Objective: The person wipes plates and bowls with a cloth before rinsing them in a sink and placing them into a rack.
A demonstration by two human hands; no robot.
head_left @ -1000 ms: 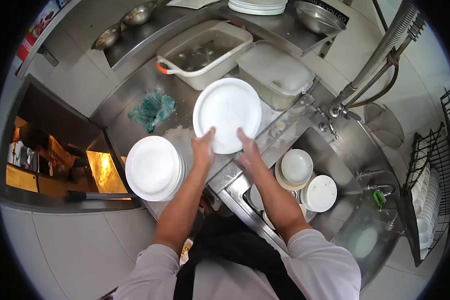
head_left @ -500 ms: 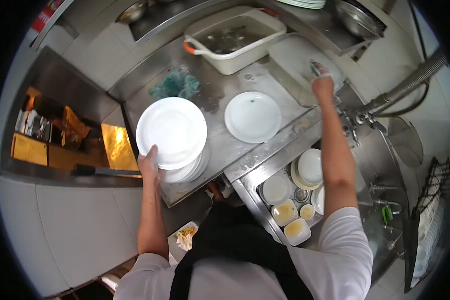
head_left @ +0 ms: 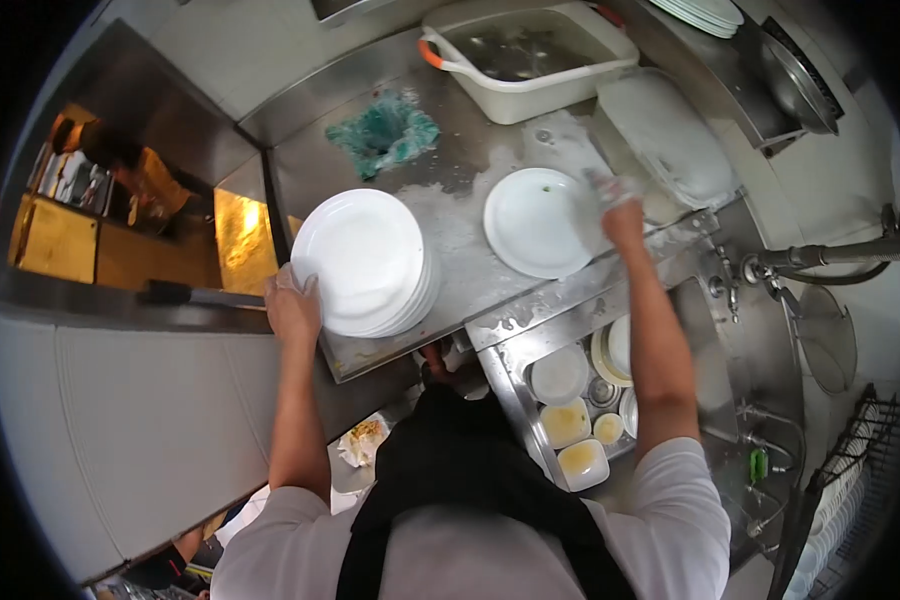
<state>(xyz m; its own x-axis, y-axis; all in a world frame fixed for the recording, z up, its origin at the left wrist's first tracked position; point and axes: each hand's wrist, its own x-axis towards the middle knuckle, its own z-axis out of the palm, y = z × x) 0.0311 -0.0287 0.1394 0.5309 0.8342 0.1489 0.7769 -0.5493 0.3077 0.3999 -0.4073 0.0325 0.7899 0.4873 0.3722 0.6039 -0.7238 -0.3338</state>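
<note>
On the steel counter, a stack of white plates (head_left: 358,262) stands at the left, and my left hand (head_left: 293,302) touches its left rim with the fingers apart. A single white plate (head_left: 535,222) with a small green scrap on it lies to the right of the stack. My right hand (head_left: 622,215) is at the right edge of that plate, blurred by motion, over something whitish that I cannot make out. Beyond the stack lies a crumpled green net or cloth (head_left: 384,134).
A white tub (head_left: 490,97) of murky water and a foamy translucent container (head_left: 670,140) stand at the back. Dirty bowls (head_left: 565,424) sit in the sink at the lower right. A hose (head_left: 840,256) reaches in from the right, and a dish rack (head_left: 850,490) stands beyond.
The plate in my left hand has come down onto the stack. My right hand has moved from the foamy container down to the single plate. The view has shifted a little.
</note>
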